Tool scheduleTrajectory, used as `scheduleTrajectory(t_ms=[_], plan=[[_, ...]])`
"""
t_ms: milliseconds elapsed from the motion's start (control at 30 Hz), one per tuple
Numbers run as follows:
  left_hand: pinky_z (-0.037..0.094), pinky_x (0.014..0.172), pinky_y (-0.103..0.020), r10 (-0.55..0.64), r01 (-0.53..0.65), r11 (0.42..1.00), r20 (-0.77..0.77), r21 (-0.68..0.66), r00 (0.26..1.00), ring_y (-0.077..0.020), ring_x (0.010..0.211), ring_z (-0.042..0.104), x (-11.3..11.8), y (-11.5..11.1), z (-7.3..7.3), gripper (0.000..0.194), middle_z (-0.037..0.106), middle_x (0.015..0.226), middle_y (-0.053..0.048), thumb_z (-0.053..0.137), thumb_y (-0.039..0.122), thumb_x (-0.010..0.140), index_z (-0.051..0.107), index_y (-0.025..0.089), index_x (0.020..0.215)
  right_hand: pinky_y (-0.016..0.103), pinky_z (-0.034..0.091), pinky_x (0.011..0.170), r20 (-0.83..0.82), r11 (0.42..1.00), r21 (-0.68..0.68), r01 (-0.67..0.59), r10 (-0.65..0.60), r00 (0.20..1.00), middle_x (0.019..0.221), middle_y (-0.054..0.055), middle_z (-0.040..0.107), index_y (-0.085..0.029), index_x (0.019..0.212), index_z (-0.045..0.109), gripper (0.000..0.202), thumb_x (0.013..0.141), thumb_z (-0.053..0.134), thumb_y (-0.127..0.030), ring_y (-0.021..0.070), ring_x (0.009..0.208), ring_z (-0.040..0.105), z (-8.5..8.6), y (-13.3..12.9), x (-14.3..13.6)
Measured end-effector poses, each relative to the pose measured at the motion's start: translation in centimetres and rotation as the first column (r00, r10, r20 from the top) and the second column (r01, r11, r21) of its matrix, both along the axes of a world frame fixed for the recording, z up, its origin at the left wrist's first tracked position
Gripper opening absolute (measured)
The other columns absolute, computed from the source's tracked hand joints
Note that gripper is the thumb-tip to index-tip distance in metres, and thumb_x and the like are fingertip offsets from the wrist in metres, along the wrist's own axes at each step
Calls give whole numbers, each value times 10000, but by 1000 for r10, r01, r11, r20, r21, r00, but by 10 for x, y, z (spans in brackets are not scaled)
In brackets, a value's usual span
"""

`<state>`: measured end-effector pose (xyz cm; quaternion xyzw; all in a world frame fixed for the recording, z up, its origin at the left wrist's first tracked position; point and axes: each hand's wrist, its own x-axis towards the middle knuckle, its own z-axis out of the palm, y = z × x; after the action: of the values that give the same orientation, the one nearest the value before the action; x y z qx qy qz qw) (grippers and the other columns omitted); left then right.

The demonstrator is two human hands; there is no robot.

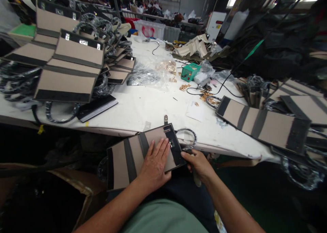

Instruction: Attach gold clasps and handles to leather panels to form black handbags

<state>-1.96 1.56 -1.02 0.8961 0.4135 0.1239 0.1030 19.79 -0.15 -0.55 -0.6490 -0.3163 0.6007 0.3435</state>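
Note:
A flat beige panel with dark bands [135, 151] lies across my lap and the table's front edge. My left hand [156, 161] rests flat on it, fingers extended towards its dark right-hand strip, which bears small metal fittings [171, 144]. At the panel's right edge my right hand [199, 164] is closed, thumb and index finger at the corner. A tool handle [196, 179] shows below its curled fingers. Just above this hand, a plastic-wrapped loop handle [195, 137] sticks out from the panel. A small metal clasp [166, 119] lies beyond the panel's top edge.
Stacked panels [71, 76] with wrapped handles fill the table's left side; more panels [265, 124] lie at right. A green box [190, 71] with cables, gold-coloured parts [184, 87] and plastic bags [150, 72] occupy the middle. An open carton [84, 188] stands lower left.

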Motion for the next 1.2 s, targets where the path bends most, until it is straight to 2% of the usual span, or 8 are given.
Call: scheduleTrajectory(t_ms=[100,233,400,500,700,867,1200], plan=[[59,1286,-500,43,-43,999,3,-9,999,-302,1556,144,-5,-7,6,899,205,1678,-105,669,372,798,299,105,1573,195,338,399,-155,997,30,76,-70,985,447,-62,511,-174,736,576,387,714,798,-491,79,388,409,-4,4,-14],[109,1281,-496,96,-95,995,-44,25,994,-273,1556,158,-11,-14,9,780,231,1674,-77,536,172,823,316,122,1569,196,340,385,-245,980,58,188,-168,955,443,-62,511,-169,734,591,341,716,792,-443,76,373,413,-16,-2,-36],[156,1271,-498,73,-70,997,-97,36,993,-270,1543,209,-7,-8,12,766,289,1656,-77,530,118,799,366,136,1547,197,360,368,-302,950,14,312,-293,907,453,-61,509,-166,701,592,340,683,813,-423,72,368,417,-22,-2,-43],[180,1259,-515,52,-48,998,-96,37,994,-278,1539,222,-2,-2,14,757,300,1653,-79,546,92,791,409,196,1529,206,378,351,-302,928,-10,374,-359,883,475,-62,516,-170,694,591,352,631,838,-412,76,372,424,-20,3,-40],[230,1222,-545,47,-48,999,-34,-7,998,-325,1536,216,-3,2,17,857,232,1670,-137,656,107,719,410,265,1524,202,380,348,-300,927,-32,374,-366,881,487,-65,510,-169,699,590,332,643,823,-399,74,373,426,-18,4,-40],[208,1231,-512,34,-38,996,-56,-75,998,-312,1527,235,-4,7,25,913,262,1659,-136,692,173,724,338,266,1560,201,388,363,-295,927,-33,373,-366,883,506,-59,514,-172,701,585,295,683,799,-375,76,390,434,-20,3,-40],[206,1233,-479,39,-49,992,-92,-116,995,-308,1498,275,-2,11,35,829,280,1651,-114,719,246,736,416,254,1508,198,389,357,-300,933,-45,358,-354,886,533,-57,523,-179,733,576,305,693,802,-381,73,391,429,-18,3,-40]])
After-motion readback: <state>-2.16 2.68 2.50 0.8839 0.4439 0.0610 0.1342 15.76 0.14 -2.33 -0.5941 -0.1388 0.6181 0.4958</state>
